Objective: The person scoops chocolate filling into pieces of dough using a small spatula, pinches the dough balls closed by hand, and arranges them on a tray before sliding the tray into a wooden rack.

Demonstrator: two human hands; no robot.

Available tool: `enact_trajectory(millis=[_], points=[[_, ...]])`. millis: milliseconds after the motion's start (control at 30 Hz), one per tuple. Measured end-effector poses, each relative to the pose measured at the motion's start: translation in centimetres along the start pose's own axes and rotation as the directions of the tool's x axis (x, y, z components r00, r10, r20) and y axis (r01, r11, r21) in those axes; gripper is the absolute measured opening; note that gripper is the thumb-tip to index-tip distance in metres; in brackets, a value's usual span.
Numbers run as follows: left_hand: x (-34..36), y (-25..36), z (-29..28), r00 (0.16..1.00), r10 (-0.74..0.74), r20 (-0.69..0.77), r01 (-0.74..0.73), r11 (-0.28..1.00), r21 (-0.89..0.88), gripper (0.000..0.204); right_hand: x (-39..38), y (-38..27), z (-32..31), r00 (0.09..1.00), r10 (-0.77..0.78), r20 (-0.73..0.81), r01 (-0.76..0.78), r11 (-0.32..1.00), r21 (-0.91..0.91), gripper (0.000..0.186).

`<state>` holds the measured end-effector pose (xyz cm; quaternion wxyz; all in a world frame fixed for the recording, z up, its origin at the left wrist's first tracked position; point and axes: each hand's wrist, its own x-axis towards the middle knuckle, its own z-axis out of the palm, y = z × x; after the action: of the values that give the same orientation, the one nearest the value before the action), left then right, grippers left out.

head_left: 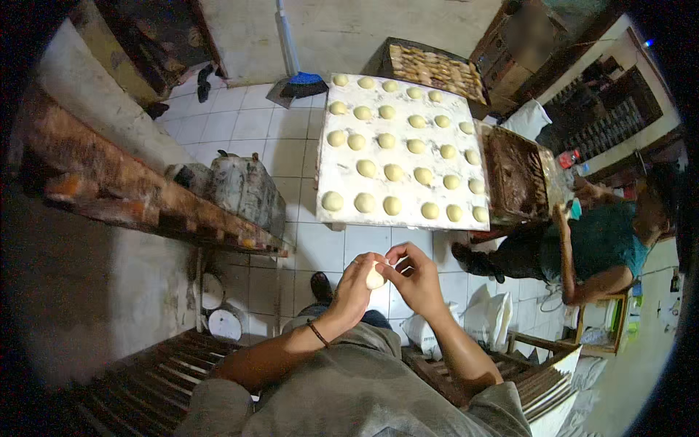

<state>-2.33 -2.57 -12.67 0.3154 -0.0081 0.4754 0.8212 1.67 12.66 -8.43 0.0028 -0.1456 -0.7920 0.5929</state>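
A small pale dough ball (375, 277) sits between my two hands, in front of my body. My left hand (352, 290) curls around its left side, fingers closed on it. At its upper right, my right hand (412, 278) pinches at the dough with thumb and fingertips. Beyond my hands lies a floured white board (400, 156), carrying several rows of round dough balls (386, 140). Where exactly the right fingertips meet the dough is partly hidden.
Behind the board stands a dark tray (437, 69) of browned pieces. A brown-coated pan (515, 175) adjoins its right side, where another person (597, 244) works. A blue broom (302, 80) leans on the wall. White sacks (488, 317) stand at right, a wooden shelf (145, 189) at left.
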Motion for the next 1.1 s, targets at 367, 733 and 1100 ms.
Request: enact_trajectory(millis=[367, 733, 1100], points=[[10.2, 2.2, -6.1, 0.947, -0.194, -0.255, 0.114, 0.948, -0.298, 0.065, 16.0, 6.4, 5.0, 0.961, 0.040, 0.275, 0.008, 0.986, -0.169, 0.053], [13.9, 7.2, -14.9, 0.858, -0.017, -0.514, 0.018, 1.000, -0.003, 0.040, 34.8, 4.3, 8.8, 0.939, -0.098, 0.330, 0.305, 0.678, -0.669, 0.055], [27.4, 1.2, -15.0, 0.927, 0.374, -0.042, -0.061, 0.260, 0.964, 0.037, 36.7, 5.4, 1.1, 0.956, -0.117, 0.269, 0.245, 0.824, -0.511, 0.059]])
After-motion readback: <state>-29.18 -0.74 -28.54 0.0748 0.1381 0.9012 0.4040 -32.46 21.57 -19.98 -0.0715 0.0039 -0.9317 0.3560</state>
